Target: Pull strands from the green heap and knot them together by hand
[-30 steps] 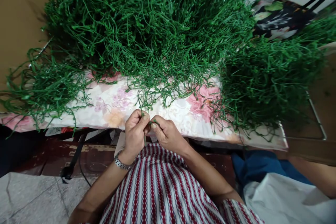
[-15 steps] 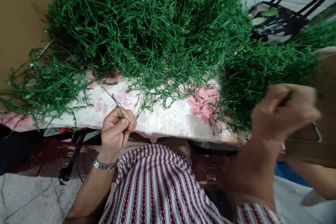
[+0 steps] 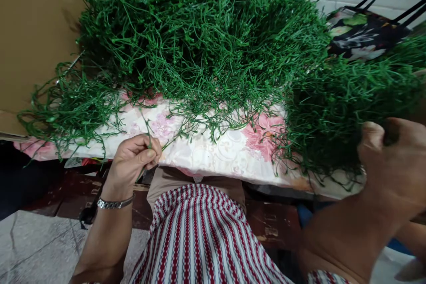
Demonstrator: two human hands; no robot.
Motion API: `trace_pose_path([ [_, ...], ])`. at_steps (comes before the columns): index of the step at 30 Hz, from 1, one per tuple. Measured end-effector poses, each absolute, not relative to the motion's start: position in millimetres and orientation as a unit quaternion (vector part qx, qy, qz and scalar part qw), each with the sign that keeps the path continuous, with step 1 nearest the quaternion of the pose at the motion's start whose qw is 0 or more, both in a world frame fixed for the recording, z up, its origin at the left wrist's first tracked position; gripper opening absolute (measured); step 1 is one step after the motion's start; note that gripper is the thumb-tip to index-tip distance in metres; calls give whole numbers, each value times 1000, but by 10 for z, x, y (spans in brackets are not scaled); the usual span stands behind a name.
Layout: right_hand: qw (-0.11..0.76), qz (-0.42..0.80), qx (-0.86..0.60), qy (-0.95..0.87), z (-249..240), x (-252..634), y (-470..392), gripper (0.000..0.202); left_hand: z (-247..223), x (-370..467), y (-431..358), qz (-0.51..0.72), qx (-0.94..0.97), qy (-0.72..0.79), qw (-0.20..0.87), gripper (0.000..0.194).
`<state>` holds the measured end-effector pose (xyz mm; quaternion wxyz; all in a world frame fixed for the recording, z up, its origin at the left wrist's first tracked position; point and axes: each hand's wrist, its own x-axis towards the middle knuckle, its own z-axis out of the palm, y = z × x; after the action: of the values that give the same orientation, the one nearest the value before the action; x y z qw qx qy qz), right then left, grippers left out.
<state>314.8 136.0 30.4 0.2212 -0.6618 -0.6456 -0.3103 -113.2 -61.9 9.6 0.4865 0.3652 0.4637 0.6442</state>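
Observation:
My left hand (image 3: 136, 157) is closed in a pinch on a thin green plastic-looking plant stem (image 3: 147, 126), held above the front edge of the cloth; the stem pokes out above and below the fingers. At the right, my right hand (image 3: 394, 159) hovers over the near side of a heap of similar green stems (image 3: 336, 106), thumb and forefinger apart. It is a little blurred, and I make out nothing in it. A far larger heap of green stems (image 3: 206, 31) fills the back, and a small loose bunch (image 3: 78, 106) lies at left.
A floral cloth (image 3: 213, 157) covers the work surface. Cardboard (image 3: 36, 44) stands at the left edge. Behind the right heap sits a black floral bag (image 3: 369, 33) with straps. Part of another person's bare limb (image 3: 411, 235) shows at the lower right.
My right hand has moved right and slightly down, and its fingers have parted from a closed fist. My left hand, still pinching the stem, has shifted a little left. The view has tilted slightly.

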Motion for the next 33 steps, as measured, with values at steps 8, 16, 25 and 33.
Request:
trace_pose_path([
  [8, 277, -360, -635, -625, 362, 3054, 1460, 26, -26, -1063, -608, 653, 323, 481, 488, 19],
  [16, 283, -50, -333, -898, 387, 1706, 971, 31, -44, -935, -603, 656, 347, 446, 500, 15],
  [25, 77, -64, -274, -957, -22, 843, 1090, 17, 113, -1099, -1017, 616, 366, 463, 522, 13],
  [33, 110, -77, -291, -947, -28, 939, 1160, 18, 687, -1537, -1134, 684, 384, 599, 165, 4],
])
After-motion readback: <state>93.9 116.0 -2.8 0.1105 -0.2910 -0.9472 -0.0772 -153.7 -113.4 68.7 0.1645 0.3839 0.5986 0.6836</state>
